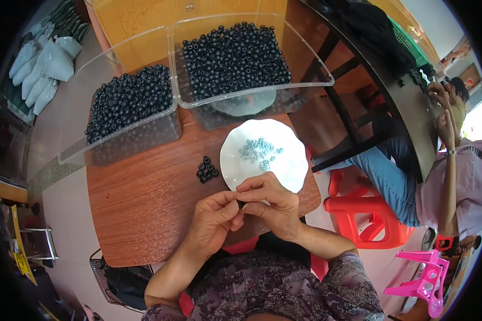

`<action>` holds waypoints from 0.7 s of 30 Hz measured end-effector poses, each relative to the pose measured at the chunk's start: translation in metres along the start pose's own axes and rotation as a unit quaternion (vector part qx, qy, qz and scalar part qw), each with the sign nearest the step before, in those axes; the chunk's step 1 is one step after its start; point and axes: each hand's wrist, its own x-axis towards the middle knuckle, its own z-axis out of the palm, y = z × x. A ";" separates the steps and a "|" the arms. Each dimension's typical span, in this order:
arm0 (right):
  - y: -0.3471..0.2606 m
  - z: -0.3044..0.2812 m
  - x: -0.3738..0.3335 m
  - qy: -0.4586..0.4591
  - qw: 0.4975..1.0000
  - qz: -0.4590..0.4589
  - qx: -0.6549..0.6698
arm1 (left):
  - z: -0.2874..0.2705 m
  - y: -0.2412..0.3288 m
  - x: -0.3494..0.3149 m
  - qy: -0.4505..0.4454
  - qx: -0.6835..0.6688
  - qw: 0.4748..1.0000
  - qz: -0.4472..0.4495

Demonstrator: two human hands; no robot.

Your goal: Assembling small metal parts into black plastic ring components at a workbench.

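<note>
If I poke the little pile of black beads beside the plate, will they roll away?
Probably some would: the black beads look rounded, and no wall surrounds them on the table. They're likely easy to lift, being so small. They might feel slippery, since their surfaces look smooth.

Hands: two, lower centre; left hand [211, 220] and right hand [276, 202]. One dark piece [241, 204] showed between their fingertips. Bins: counted two, upper centre; left bin [139, 147], right bin [203, 115]. Binned black beads [230, 61] were far too many to count. Loose black beads [207, 170], mid-frame: about eight, overlapping. Plate [289, 147], centre: one. Its clear beads [259, 151] ran to dozens, clumped; no firm count. Tables: two; brown table [139, 208] at centre, dark table [415, 120] upper right. Stools: two, lower right; red stool [340, 206], pink stool [428, 278]. Green basket [407, 44], upper right: one. White bags [56, 60], upper left: at least five. Co-workers [455, 182], right edge: at least two showed.
</note>
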 end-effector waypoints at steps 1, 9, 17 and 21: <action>-0.001 0.000 -0.001 0.001 1.000 -0.008 -0.016 | 0.001 0.000 0.000 0.006 0.002 1.000 -0.009; -0.032 -0.051 0.054 0.021 0.974 -0.085 -0.209 | -0.013 0.009 0.009 -0.009 0.040 0.998 -0.038; -0.042 -0.096 0.194 0.028 0.913 -0.150 -0.378 | -0.042 -0.003 0.001 -0.063 0.109 0.981 -0.147; 0.012 -0.110 0.257 -0.166 0.909 -0.007 -0.383 | -0.041 0.000 0.006 -0.102 0.131 0.972 -0.164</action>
